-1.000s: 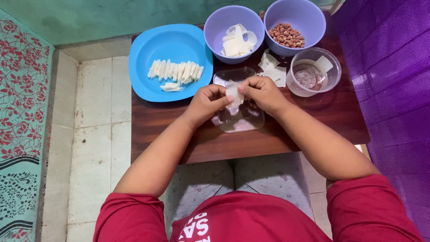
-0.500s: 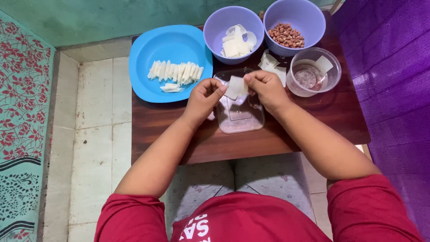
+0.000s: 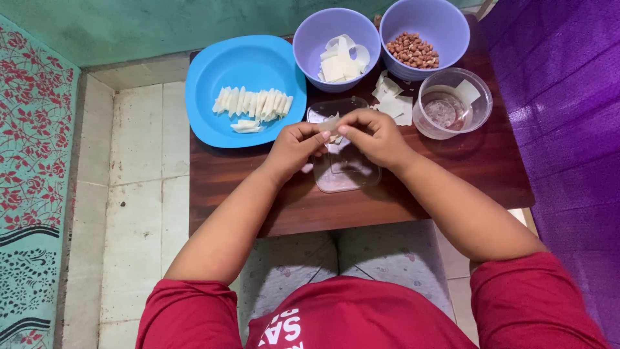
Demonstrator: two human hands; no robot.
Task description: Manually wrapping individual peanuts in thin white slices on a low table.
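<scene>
Pinching wrapper [image 3: 330, 123] between both hands [image 3: 336, 139].

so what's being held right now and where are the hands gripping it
A small pale wrapper strip, pinched at its two ends between the fingertips of the left hand and right hand, above the clear tray.

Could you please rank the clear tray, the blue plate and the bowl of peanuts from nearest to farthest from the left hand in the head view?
From the left hand:
1. Clear tray, directly beneath and to its right.
2. Blue plate, on the table's left side.
3. Bowl of peanuts, at the far right corner.
</scene>
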